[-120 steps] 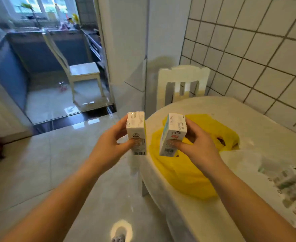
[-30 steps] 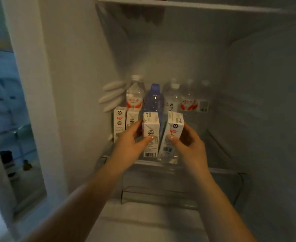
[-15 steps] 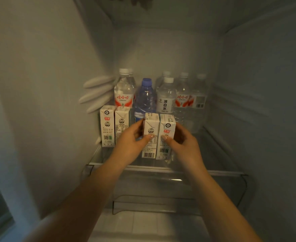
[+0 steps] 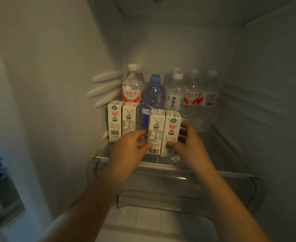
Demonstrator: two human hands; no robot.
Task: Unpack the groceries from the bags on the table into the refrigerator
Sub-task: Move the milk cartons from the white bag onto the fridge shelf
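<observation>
1. Our left hand point(image 4: 128, 147) pinches one milk carton point(image 4: 155, 131) while our right hand point(image 4: 190, 144) grips its twin carton point(image 4: 172, 133), fingers curled round each.
2. Both cartons stand upright and touching near the front edge of the refrigerator shelf point(image 4: 213, 165), likely so that they go down as a pair.
3. Two matching cartons point(image 4: 121, 119) stand at the shelf's left edge, water bottles point(image 4: 174, 93) along the back.

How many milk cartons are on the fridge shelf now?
4. Two stand at the shelf's left, and; the left hand grips one, the right hand another. Bottles could hide more.
</observation>
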